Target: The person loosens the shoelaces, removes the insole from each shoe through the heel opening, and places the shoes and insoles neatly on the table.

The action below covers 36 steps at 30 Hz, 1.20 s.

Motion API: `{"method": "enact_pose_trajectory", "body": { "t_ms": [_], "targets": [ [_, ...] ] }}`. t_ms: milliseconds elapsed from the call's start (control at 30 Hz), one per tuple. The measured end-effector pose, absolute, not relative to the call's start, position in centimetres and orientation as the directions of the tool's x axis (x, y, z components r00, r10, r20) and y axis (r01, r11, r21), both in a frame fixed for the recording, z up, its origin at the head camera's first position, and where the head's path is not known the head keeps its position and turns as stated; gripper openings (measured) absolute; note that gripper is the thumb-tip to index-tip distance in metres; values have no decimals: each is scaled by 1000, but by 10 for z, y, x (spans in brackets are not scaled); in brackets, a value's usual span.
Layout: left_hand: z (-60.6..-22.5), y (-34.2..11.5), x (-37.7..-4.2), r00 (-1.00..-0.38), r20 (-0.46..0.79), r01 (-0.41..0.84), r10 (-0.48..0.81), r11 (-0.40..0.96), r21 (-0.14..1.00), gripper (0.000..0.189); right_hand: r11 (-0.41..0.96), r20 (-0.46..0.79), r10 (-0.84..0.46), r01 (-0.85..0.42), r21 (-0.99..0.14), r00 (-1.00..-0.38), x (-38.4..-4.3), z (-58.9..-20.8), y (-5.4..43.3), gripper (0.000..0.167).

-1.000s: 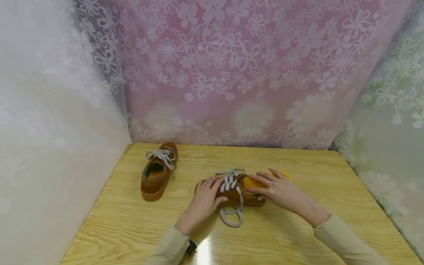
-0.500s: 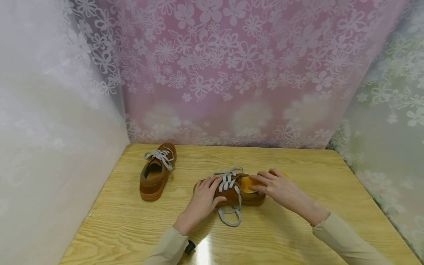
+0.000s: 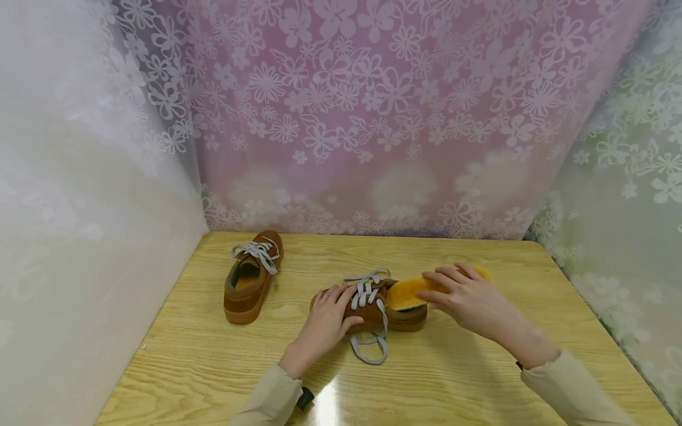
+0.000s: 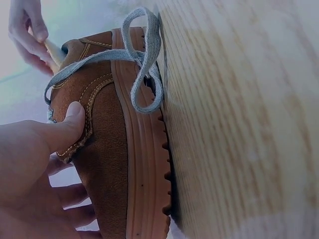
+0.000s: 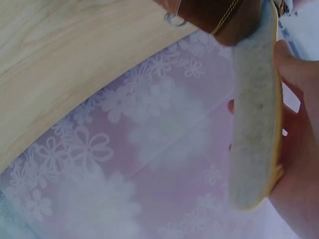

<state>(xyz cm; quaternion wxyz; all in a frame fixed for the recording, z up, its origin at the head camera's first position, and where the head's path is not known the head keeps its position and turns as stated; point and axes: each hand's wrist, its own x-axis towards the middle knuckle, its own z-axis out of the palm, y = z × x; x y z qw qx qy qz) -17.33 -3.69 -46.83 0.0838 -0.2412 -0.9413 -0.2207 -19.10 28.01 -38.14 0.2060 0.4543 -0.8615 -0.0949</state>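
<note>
A brown lace-up shoe (image 3: 367,319) lies sole down on the table, its toe to the left and its grey laces (image 3: 366,294) loose. My left hand (image 3: 325,328) grips its front part, the thumb (image 4: 70,124) on the near side and the fingers on the far side. A yellow fuzzy insole (image 3: 407,291) slopes up out of the shoe's opening; its front end is hidden inside. My right hand (image 3: 469,299) holds the insole along its edges. In the right wrist view the pale underside of the insole (image 5: 254,119) shows.
A second brown shoe (image 3: 253,278), its grey laces tied, stands at the back left of the wooden table (image 3: 213,367). A lace loop (image 3: 371,352) trails on the table in front of the held shoe. Flowered cloth (image 3: 362,148) hangs behind and at both sides.
My right hand has moved right and a little up, drawing the insole further out of the shoe. More of the yellow insole shows. My left hand has stayed on the shoe.
</note>
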Motion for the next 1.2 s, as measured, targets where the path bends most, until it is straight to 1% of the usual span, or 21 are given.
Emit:
{"method": "enact_pose_trajectory", "body": {
  "t_ms": [100,233,400,500,667,767,867,900,933,1000,1033,1067,1133,1167,1200],
  "targets": [
    [-468,-37,-173,-871,263,488,415,792,367,65,574,247,-819,-741,350,-518,-192,-387,272,44],
    [-469,-36,-173,-875,252,481,413,796,368,66,565,185,-823,-737,371,-538,-194,-392,262,52],
    [-471,-34,-173,-874,255,483,413,792,374,67,552,159,-829,-742,380,-535,-193,-393,258,58],
    [-471,-34,-173,-873,264,485,411,791,373,67,568,148,-816,-729,381,-559,-192,-390,260,60],
    [-472,-36,-173,-872,271,485,407,793,368,67,612,160,-786,-718,330,-597,-189,-379,269,59],
    [-472,-37,-173,-874,271,482,404,796,366,67,648,206,-762,-711,274,-615,-187,-371,276,58],
    [-472,-37,-173,-871,275,485,406,797,360,68,700,291,-711,-682,212,-640,-185,-364,286,60],
    [-472,-38,-173,-870,277,488,408,797,357,67,718,327,-690,-669,194,-646,-184,-363,289,59],
    [-471,-38,-173,-869,278,489,409,795,358,67,733,366,-670,-655,184,-646,-184,-362,291,51],
    [-471,-38,-173,-868,279,490,410,795,356,67,754,446,-635,-632,180,-631,-187,-365,295,36],
    [-471,-38,-173,-868,280,490,410,795,356,67,763,487,-621,-617,193,-615,-191,-368,295,34],
    [-471,-38,-173,-869,278,489,409,796,356,67,771,524,-606,-603,203,-598,-194,-372,296,37],
    [-470,-37,-173,-871,272,486,408,796,361,67,788,596,-577,-573,225,-559,-204,-384,296,51],
    [-470,-37,-172,-871,271,486,409,796,361,67,800,620,-559,-554,229,-551,-208,-391,296,52],
    [-471,-36,-172,-871,270,487,410,795,363,67,816,635,-537,-532,226,-555,-212,-398,297,45]
  ]
}}
